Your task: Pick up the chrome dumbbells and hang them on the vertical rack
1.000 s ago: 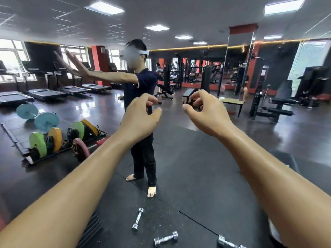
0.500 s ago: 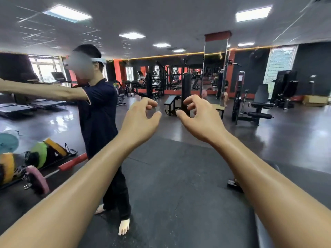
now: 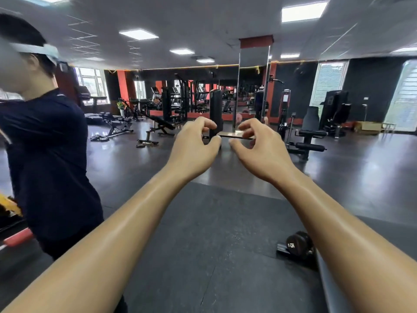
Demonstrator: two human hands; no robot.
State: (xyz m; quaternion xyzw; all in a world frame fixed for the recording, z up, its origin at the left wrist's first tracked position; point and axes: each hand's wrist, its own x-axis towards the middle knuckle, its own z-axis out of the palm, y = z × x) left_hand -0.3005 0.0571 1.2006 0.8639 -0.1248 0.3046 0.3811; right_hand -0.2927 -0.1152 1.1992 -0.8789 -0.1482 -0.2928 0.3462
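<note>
— Head view: what are the hands doing?

— Both bare arms reach straight out. The left hand (image 3: 194, 152) and the right hand (image 3: 262, 152) sit side by side, close but not touching, backs up. On each, the fingers are curled in above the thumb, with a gap between thumb tip and forefinger. They grasp nothing.

— What lies past the fingertips?

— Beyond the left fingers stands a black upright pad (image 3: 216, 114). Beyond the right fingers is a mirrored pillar (image 3: 253, 86) with a red top. Farther right of the right fingers sits a black bench machine (image 3: 312, 134).

— And nearer?

— Below both hands spreads a black rubber mat (image 3: 203, 222). Beside the right forearm, well back from the fingers, a black dumbbell marked 15 (image 3: 295, 243) rests on a low black stand. Far left of the left fingers stands another person in a dark blue shirt (image 3: 45, 154), blurred.

— The chrome dumbbells?

— This view doesn't show them, so I cannot tell where they lie.
</note>
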